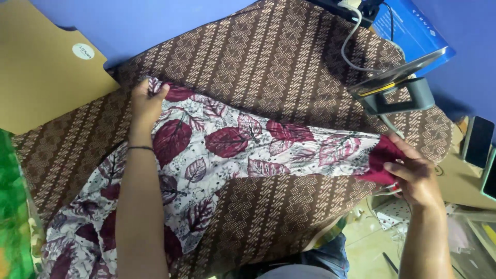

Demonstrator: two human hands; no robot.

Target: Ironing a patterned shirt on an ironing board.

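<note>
A white garment printed with maroon leaves (227, 150) lies stretched across a board covered in brown patterned cloth (279, 57). My left hand (146, 103) grips the garment's far left end near the board's edge. At the right end my right hand (416, 173) pinches the garment's maroon cuff (380, 157), pulling the sleeve taut. More of the garment hangs toward the lower left.
An electric iron (395, 88) stands upright at the board's right end, its cord (351, 46) running to the top. A tan cardboard sheet (46, 67) lies at upper left, green fabric (10, 206) at the left edge. A phone (478, 142) sits at far right.
</note>
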